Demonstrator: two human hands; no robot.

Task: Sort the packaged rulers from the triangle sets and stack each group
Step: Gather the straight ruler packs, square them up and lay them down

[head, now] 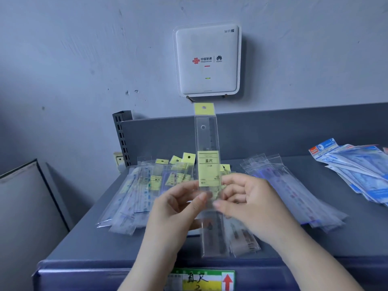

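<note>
While both hands meet above the grey metal shelf (pixel 84 244), the left hand (pixel 178 204) and the right hand (pixel 247 198) each pinch the clear packaged ruler with a yellow label (pixel 207 164), held upright between them. Behind it lies a loose heap of yellow-tagged ruler packets (pixel 155 183); blue-printed triangle set packs (pixel 357 169) lie well apart at the right

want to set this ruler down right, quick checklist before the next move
1. Grip: left hand and right hand both pinch the packaged ruler: ok.
2. Item type: yellow label, straight ruler, not a triangle set: ok.
3. Matching pile: yellow-tagged rulers lie behind the hands on the shelf: ok.
4. That pile is neatly stacked: not ok, fanned out.
5. Blue packets kept apart at right: ok.
6. Only one packet held: cannot tell.
</note>
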